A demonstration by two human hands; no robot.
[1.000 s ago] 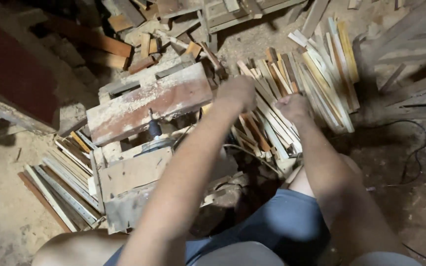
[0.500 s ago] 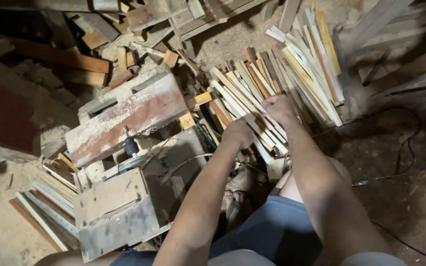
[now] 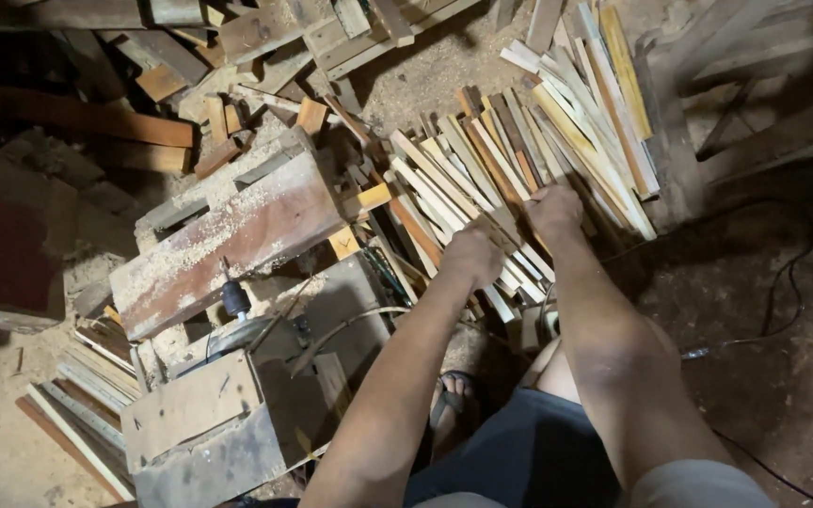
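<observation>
Wood strips: a fanned heap of thin pale, yellow and brown wood strips [image 3: 510,160] lay on the dirt floor [image 3: 783,376], straight ahead of the person's knees.
Left hand: the left hand [image 3: 472,256] was curled down onto the near ends of the strips; whether it gripped one could not be told.
Right hand: the right hand [image 3: 553,209] was closed over the ends of a few strips just beside the left hand, fingers hidden among the wood.
Nearest neighbour: a small yellow block [image 3: 343,243] sat just left of the heap, touching the strips' edge.
Left side: a long reddish plank [image 3: 228,246] dusted with sawdust lay tilted across a low machine [image 3: 228,404] with a dark knob [image 3: 234,299].
Further left: a second bundle of strips [image 3: 87,386] lay beside the machine.
Behind: offcuts and boards [image 3: 265,47] were scattered beyond the plank, crowding the far side of the heap.
Right side: a black cable [image 3: 783,310] looped over the floor, near the right forearm.
Below: a sandalled foot [image 3: 454,400] showed between the arms.
</observation>
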